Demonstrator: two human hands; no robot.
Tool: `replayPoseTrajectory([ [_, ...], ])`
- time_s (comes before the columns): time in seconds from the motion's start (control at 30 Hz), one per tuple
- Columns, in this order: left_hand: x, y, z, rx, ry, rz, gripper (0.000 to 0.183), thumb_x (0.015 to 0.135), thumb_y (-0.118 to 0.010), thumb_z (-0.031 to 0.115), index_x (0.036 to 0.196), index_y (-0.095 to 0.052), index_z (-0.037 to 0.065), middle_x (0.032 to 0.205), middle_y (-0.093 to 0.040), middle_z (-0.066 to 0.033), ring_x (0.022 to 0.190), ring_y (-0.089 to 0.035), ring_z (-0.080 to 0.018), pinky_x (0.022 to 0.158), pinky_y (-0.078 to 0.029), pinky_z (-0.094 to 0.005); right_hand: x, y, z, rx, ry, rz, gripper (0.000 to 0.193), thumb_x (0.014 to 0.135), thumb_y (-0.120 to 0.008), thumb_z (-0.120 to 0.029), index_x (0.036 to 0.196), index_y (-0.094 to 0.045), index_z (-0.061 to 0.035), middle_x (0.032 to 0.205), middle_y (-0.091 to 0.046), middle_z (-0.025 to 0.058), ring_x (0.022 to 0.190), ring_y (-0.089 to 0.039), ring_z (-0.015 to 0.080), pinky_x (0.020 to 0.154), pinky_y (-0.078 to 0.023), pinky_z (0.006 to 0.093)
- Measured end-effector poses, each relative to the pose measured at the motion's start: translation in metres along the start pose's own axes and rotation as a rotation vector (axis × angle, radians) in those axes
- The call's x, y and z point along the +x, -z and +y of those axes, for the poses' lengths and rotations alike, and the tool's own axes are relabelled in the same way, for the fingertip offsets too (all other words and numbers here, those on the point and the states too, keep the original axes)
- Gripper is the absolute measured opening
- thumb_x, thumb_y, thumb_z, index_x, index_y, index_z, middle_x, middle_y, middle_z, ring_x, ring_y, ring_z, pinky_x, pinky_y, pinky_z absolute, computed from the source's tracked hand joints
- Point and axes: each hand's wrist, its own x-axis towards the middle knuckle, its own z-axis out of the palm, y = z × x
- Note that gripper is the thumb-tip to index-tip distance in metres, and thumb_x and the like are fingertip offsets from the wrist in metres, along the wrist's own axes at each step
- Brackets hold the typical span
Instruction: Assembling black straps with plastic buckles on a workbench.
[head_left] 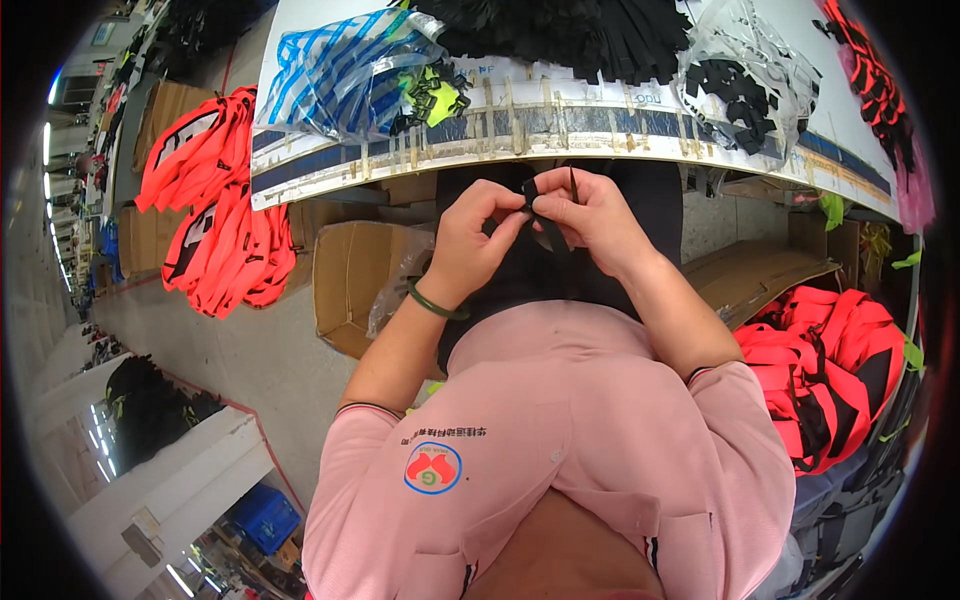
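Close to the table's front edge, both my hands are raised in front of my body and almost touch. My left hand (483, 232) pinches a small black plastic piece (530, 190), perhaps a buckle, between thumb and fingers. Closed on a narrow black strap (555, 238), my right hand (588, 212) meets it from the other side. One strap end hangs below the fingers, and a thin dark end sticks up above them. Whether the strap passes through the small piece is hidden by my fingertips.
On the white table (610, 125) lie a blue-striped plastic bag (345, 75), a heap of black straps (570, 35) and a clear bag (740, 90) of small black pieces. Bright coral bags (225, 210) hang at left; more (825, 370) are piled at right. A cardboard box (350, 280) stands below.
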Motion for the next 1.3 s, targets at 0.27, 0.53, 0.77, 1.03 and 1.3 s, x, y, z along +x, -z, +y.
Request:
replayPoseTrajectory([
  [0.27,0.009,0.01,0.004,-0.945,0.598,-0.096,0.017,0.088,-0.06,0.016,0.096,-0.06,0.001,0.079,-0.062,-0.0083,0.066,-0.061,-0.0133,0.058,-0.048,-0.0243,-0.006,-0.006,0.001,-0.425,0.582,0.028,0.012,0.081,-0.061,-0.001,0.092,-0.064,-0.0022,0.083,-0.057,0.0034,0.07,-0.054,0.0087,0.061,-0.042,0.0192],
  [0.53,0.019,0.01,-0.003,-0.557,0.404,0.162,0.009,0.084,-0.062,0.007,0.09,-0.058,0.001,0.075,-0.062,-0.0059,0.064,-0.06,-0.0111,0.06,-0.052,-0.0229,-0.036,-0.005,-0.04,-0.418,0.833,-0.359,0.006,0.077,-0.061,0.005,0.076,-0.063,-0.0006,0.081,-0.059,0.0077,0.073,-0.057,0.0165,0.059,-0.046,0.0255],
  [0.77,0.017,0.027,-0.018,-0.533,0.299,0.333,0.006,0.084,-0.061,0.002,0.087,-0.056,0.0,0.086,-0.062,-0.0079,0.075,-0.06,-0.0114,0.069,-0.053,-0.0258,-0.053,0.007,-0.06,0.16,0.694,-0.528,0.008,0.079,-0.058,0.001,0.072,-0.06,-0.0031,0.07,-0.057,0.0077,0.056,-0.053,0.0118,0.048,-0.041,0.0216],
  [1.03,0.01,0.004,0.012,-0.387,-0.1,0.357,0.015,0.078,-0.065,-0.007,0.091,-0.059,-0.002,0.099,-0.062,-0.0134,0.09,-0.061,-0.0154,0.08,-0.048,-0.0245,-0.005,-0.026,-0.003,-0.378,0.562,0.127,0.01,0.081,-0.064,-0.005,0.08,-0.054,-0.003,0.064,-0.047,-0.0059,0.055,-0.035,0.0008,0.048,-0.03,0.0174],
  [1.3,0.009,0.003,0.007,-0.128,-0.264,0.26,0.017,0.073,-0.068,-0.006,0.089,-0.062,-0.001,0.094,-0.064,-0.0136,0.088,-0.063,-0.0209,0.077,-0.049,-0.0279,0.002,-0.023,0.003,-0.316,0.408,0.062,0.009,0.081,-0.061,-0.009,0.082,-0.054,-0.0032,0.066,-0.048,-0.005,0.053,-0.036,0.0007,0.046,-0.028,0.0172],
])
